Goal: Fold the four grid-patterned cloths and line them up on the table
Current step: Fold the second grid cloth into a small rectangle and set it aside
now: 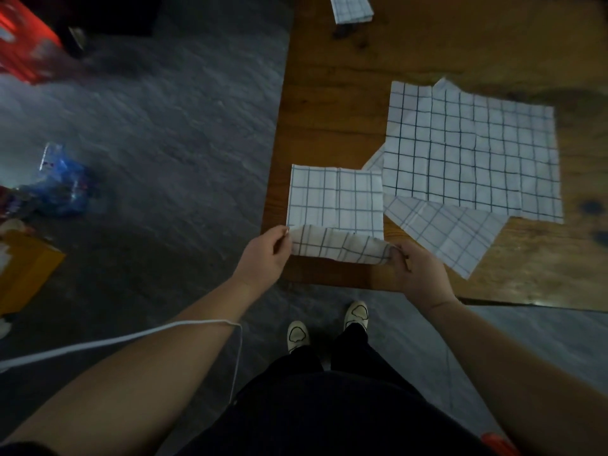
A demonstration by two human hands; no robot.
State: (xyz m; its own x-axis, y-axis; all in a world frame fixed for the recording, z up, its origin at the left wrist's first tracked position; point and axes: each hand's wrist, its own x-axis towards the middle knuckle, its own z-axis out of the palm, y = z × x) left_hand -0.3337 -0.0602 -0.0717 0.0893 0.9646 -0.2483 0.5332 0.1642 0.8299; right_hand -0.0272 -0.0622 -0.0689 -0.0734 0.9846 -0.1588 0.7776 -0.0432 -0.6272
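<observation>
- While your left hand (266, 251) and right hand (416, 274) each pinch a near corner of the half-folded cloth (335, 199), its near edge curls up off the wooden table (329, 103) at lower centre.
- Just right of the grip, two open cloths (470, 159) overlap, unfolded.
- At the top edge, one folded cloth (350, 8) lies well apart.
- By my judgement: one done, one underway, two left, no line formed yet.

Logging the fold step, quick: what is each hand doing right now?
Left hand: closed, pinching the left end of the cloth near edge.
Right hand: closed, pinching the right end.
</observation>
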